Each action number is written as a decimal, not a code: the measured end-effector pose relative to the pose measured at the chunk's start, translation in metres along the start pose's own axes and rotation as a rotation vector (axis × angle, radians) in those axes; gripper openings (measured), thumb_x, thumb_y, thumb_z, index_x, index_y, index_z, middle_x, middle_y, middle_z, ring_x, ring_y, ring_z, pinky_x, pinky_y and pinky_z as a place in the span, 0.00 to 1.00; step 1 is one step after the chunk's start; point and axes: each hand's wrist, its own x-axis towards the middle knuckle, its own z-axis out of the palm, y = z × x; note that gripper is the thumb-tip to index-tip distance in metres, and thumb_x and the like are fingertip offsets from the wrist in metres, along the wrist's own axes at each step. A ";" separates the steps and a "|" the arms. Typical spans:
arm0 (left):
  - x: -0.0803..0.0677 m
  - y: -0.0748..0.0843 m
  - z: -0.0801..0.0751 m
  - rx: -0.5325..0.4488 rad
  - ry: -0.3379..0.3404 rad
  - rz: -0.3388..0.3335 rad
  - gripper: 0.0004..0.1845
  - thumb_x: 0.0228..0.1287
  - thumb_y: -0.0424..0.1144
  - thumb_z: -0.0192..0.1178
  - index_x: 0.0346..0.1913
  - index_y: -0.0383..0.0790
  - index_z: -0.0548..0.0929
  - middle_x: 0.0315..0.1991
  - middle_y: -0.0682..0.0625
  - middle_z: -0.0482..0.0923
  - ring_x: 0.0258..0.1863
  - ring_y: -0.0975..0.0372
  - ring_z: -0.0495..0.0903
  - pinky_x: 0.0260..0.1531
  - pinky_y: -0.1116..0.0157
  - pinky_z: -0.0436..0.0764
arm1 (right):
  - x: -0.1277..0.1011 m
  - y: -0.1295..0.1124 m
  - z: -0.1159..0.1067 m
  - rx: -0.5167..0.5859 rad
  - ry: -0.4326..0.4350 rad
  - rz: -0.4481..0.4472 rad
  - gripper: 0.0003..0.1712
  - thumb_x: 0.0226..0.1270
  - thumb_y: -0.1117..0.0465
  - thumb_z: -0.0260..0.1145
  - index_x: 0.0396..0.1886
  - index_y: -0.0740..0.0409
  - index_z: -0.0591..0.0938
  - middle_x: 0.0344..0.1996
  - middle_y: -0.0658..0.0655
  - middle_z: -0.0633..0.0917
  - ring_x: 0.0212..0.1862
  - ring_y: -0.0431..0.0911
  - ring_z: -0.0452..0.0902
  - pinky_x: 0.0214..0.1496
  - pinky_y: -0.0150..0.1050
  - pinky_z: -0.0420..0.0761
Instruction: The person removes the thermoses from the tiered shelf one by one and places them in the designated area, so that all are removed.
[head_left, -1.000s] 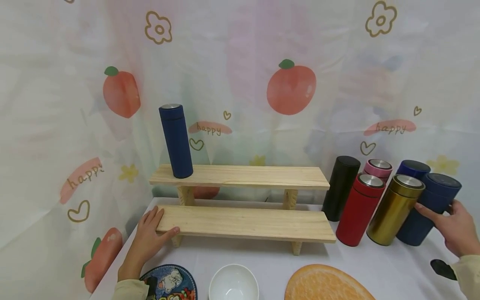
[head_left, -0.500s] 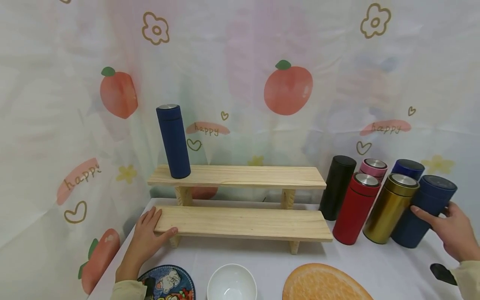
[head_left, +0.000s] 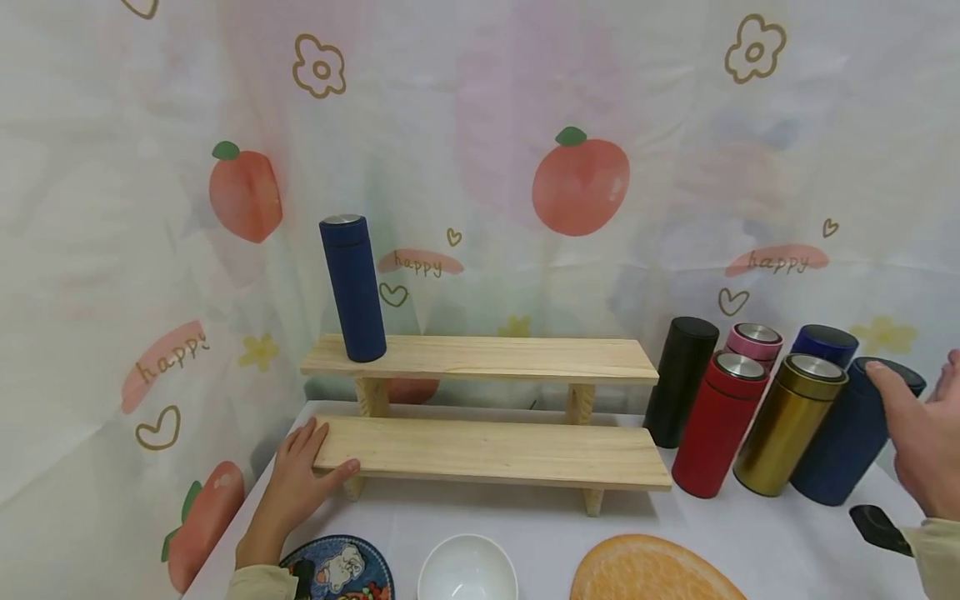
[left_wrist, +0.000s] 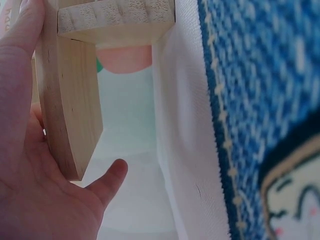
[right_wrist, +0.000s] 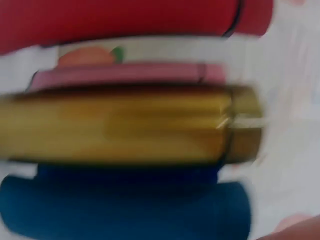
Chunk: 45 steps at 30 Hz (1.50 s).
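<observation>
A person's left hand (head_left: 296,483) rests on the left end of the lower shelf board (head_left: 491,452) of a two-step wooden rack; its fingers lie straight and close together on top of the board, thumb against the front edge; the left wrist view shows the board's end (left_wrist: 70,107) lying against the palm (left_wrist: 30,165). The right hand (head_left: 926,442) is at the far right, beside a dark blue flask (head_left: 847,442) that leans among a cluster of flasks; the thumb touches the flask's cap, the other fingers are spread loosely behind it, not wrapped around; whether they touch it cannot be told. Just left of it stand a gold flask (head_left: 787,425), a red flask (head_left: 716,425) and a black flask (head_left: 678,382); a tall blue flask (head_left: 352,289) stands upright on the upper board.
</observation>
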 end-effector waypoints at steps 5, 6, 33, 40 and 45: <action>-0.001 -0.003 0.002 0.006 0.020 0.019 0.56 0.67 0.67 0.66 0.82 0.26 0.61 0.83 0.28 0.50 0.81 0.33 0.48 0.73 0.30 0.55 | -0.027 -0.040 0.012 0.007 0.017 -0.119 0.46 0.85 0.57 0.47 0.89 0.42 0.32 0.86 0.37 0.30 0.82 0.32 0.19 0.75 0.30 0.24; -0.001 -0.004 0.003 0.006 0.029 0.025 0.56 0.67 0.66 0.67 0.81 0.26 0.62 0.83 0.28 0.51 0.80 0.33 0.49 0.73 0.30 0.55 | -0.033 -0.046 0.015 0.017 0.018 -0.131 0.45 0.85 0.58 0.47 0.90 0.44 0.33 0.86 0.38 0.32 0.82 0.33 0.20 0.76 0.30 0.26; 0.001 -0.009 0.007 -0.014 0.030 -0.001 0.58 0.66 0.69 0.66 0.82 0.27 0.60 0.84 0.29 0.49 0.81 0.34 0.46 0.73 0.30 0.54 | -0.109 -0.089 0.145 0.534 -0.417 -0.171 0.44 0.83 0.64 0.58 0.89 0.55 0.48 0.88 0.53 0.47 0.87 0.48 0.37 0.79 0.33 0.51; 0.002 -0.009 0.007 -0.040 0.034 0.011 0.58 0.67 0.68 0.66 0.83 0.28 0.60 0.84 0.30 0.49 0.82 0.35 0.45 0.74 0.31 0.53 | -0.118 -0.099 0.166 0.635 -0.517 -0.121 0.43 0.85 0.63 0.57 0.89 0.54 0.48 0.88 0.55 0.48 0.87 0.50 0.39 0.83 0.40 0.48; 0.003 -0.010 0.006 -0.030 0.036 0.008 0.57 0.67 0.68 0.66 0.83 0.28 0.60 0.84 0.30 0.49 0.82 0.35 0.45 0.74 0.31 0.53 | -0.125 -0.109 0.183 0.685 -0.561 -0.093 0.42 0.85 0.62 0.57 0.89 0.56 0.50 0.87 0.56 0.51 0.86 0.52 0.44 0.83 0.42 0.50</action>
